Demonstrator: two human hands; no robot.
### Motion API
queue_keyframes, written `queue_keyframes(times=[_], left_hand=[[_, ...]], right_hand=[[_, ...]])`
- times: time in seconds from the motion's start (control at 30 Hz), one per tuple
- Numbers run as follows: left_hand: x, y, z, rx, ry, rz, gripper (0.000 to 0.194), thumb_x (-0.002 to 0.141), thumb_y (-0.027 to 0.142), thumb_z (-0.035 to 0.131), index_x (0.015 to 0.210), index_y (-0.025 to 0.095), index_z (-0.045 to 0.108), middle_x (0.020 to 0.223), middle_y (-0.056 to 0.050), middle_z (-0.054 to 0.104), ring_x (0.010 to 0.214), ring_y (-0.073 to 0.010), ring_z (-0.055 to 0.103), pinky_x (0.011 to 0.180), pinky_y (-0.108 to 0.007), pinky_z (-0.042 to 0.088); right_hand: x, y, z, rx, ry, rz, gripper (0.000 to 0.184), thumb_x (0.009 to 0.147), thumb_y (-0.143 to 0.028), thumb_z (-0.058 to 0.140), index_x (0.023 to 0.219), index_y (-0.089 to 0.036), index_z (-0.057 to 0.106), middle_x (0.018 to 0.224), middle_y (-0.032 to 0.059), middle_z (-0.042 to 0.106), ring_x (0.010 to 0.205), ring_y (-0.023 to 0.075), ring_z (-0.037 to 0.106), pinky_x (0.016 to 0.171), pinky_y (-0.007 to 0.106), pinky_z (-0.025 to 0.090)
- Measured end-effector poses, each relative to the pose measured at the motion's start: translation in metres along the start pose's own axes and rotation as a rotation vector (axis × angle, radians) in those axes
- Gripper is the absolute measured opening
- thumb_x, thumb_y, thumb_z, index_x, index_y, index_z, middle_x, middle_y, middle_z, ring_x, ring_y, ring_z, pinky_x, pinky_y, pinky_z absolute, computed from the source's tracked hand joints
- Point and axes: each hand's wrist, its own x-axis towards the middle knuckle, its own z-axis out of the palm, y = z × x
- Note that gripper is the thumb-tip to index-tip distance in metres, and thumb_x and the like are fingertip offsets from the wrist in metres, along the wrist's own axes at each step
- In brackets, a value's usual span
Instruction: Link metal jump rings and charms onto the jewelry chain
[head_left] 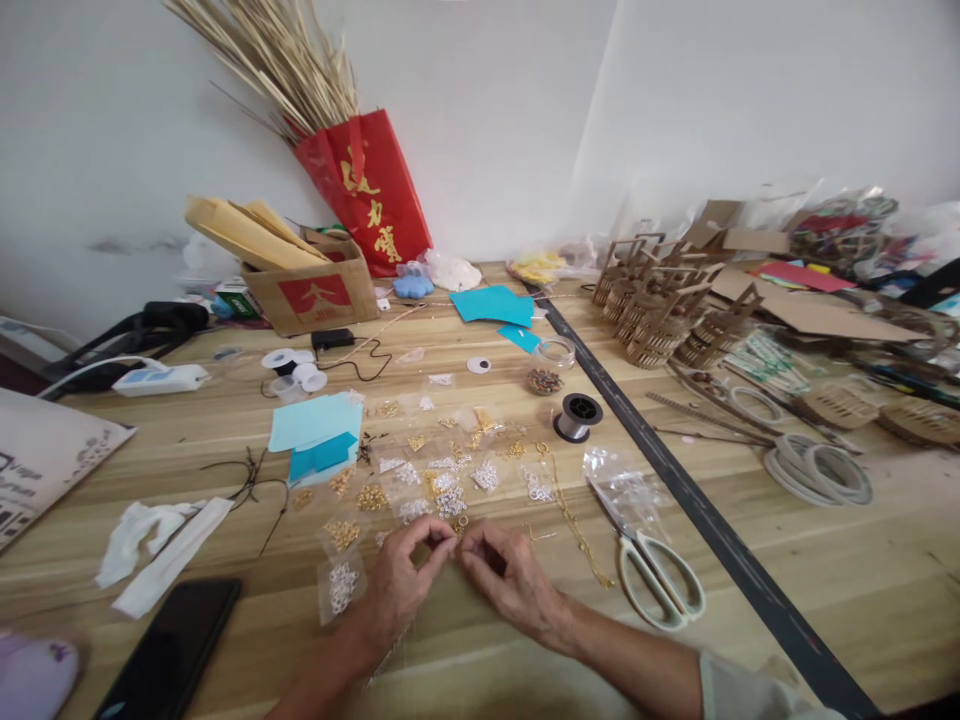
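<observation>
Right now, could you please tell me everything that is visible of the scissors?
The scissors lie flat on the wooden table, right of the right hand. Two pale handle loops, plastic in look, face the camera; slim blades, apparently closed, point away and leftward, against a clear plastic bag. No hand touches them.

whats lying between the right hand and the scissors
In the head view, a gold chain lies between the right hand and the scissors, its near end pointing toward the handles.
</observation>
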Motion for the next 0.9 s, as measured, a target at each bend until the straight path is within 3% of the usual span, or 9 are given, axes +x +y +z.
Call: queue_keyframes(times=[0.17,0.37,0.9], left_hand=[[0.004,-0.002,-0.004,-0.254,-0.042,-0.220,0.015,0.074,0.030,0.065,0.069,0.017,0.064,0.067,-0.002,0.064,0.066,-0.0158,0.058,0.064,-0.024,0.045],[0.008,-0.005,-0.005,-0.535,-0.084,-0.327,0.017,0.067,0.031,0.071,0.064,0.015,0.065,0.060,-0.001,0.063,0.060,-0.0134,0.055,0.062,-0.024,0.043],[0.007,-0.009,-0.004,-0.617,-0.136,-0.402,0.012,0.059,0.023,0.078,0.066,0.015,0.072,0.062,-0.001,0.067,0.062,-0.0135,0.056,0.064,-0.024,0.042]], right_hand=[[-0.001,0.001,-0.001,0.011,0.031,0.012,0.013,0.090,-0.023,0.050,0.078,-0.018,0.053,0.061,-0.0044,0.044,0.053,0.0101,0.039,0.049,0.021,0.032],[0.000,0.000,-0.001,0.026,0.043,0.003,0.013,0.089,-0.023,0.049,0.078,-0.018,0.051,0.061,-0.0042,0.045,0.052,0.0098,0.039,0.047,0.021,0.030],[-0.002,0.000,-0.001,0.023,0.047,-0.046,0.015,0.093,-0.025,0.049,0.079,-0.019,0.052,0.062,-0.0035,0.047,0.053,0.0101,0.041,0.049,0.021,0.032]])
